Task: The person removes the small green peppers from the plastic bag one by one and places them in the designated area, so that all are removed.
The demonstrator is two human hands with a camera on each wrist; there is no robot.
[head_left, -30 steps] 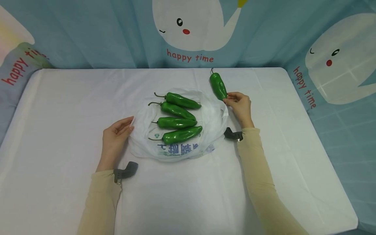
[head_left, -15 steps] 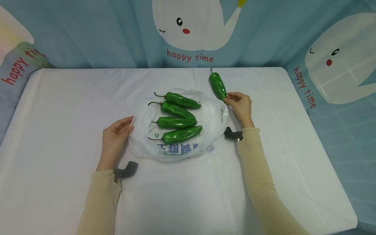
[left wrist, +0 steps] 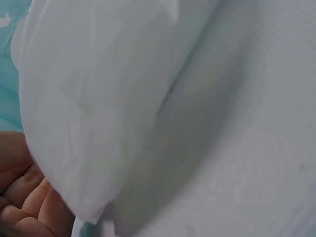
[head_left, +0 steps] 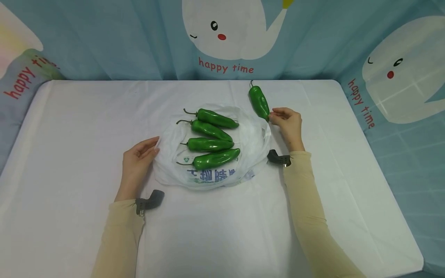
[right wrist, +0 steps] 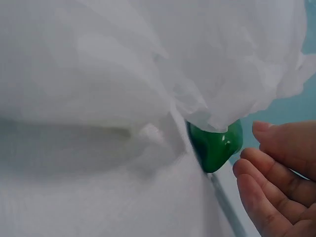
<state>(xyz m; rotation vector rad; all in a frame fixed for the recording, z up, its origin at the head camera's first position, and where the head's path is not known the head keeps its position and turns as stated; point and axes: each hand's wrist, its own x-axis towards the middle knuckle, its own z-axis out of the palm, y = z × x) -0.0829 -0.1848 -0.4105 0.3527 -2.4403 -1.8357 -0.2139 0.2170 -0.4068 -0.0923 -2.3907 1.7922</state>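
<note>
Several green chili peppers (head_left: 213,144) lie side by side on a white plastic bag (head_left: 252,150), stems toward the left. At the bag's left edge, my left hand (head_left: 138,158) pinches its rim between thumb and fingers; in the left wrist view the bag (left wrist: 94,108) partly covers the curled fingers. Past the bag's far right side rests a single green chili pepper (head_left: 259,101), stem pointing away. My right hand (head_left: 289,122) is beside its tip, holding nothing. In the right wrist view, a small gap separates loosely bent fingers (right wrist: 256,190) from that pepper (right wrist: 217,145).
A white cloth covers the table (head_left: 215,231). Its far edge meets a blue curtain (head_left: 146,42) printed with white whales, and the lone pepper's stem reaches close to that edge. Dark wrist straps with cameras (head_left: 153,200) sit at both cuffs.
My right hand has let go of the lone pepper's tip and shifted slightly right. That pepper, the bag and my left hand stay where they were.
</note>
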